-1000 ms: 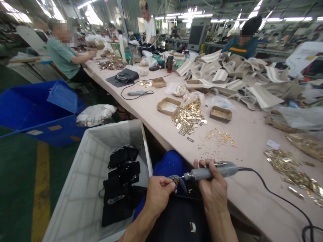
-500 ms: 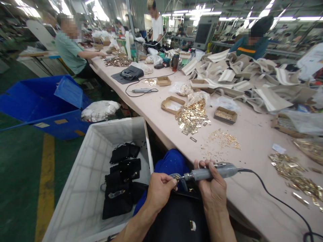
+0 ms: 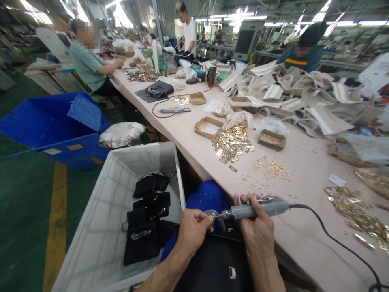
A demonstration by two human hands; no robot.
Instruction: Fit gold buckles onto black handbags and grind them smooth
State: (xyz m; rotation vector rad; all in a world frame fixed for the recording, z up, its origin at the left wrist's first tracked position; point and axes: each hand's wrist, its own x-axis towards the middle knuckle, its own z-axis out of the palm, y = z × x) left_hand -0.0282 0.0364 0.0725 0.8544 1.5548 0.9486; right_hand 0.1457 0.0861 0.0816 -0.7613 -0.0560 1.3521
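Note:
My right hand point(image 3: 257, 231) is wrapped round a grey corded electric screwdriver point(image 3: 259, 209), held level with its tip pointing left. That tip meets a small gold fitting point(image 3: 213, 217) by the grey-wrapped handle point(image 3: 223, 222) of a black handbag point(image 3: 217, 263). With thumb and forefinger, my left hand point(image 3: 194, 231) pinches the fitting; the fingertips partly hide it. The bag lies across my lap, with a gold clasp point(image 3: 232, 272) on its front.
At my left stands a white bin point(image 3: 91, 211) holding several black handbags point(image 3: 141, 243). Gold plates point(image 3: 232, 140) and loose screws point(image 3: 270, 168) lie on the table point(image 3: 206, 162). A second screwdriver point(image 3: 172, 110) is farther off. Co-workers sit and stand around the table.
My hands, the screwdriver and the bag keep nearly the same places. The view has shifted very slightly. Across the table's far left, the seated co-worker's hands have drawn back and up.

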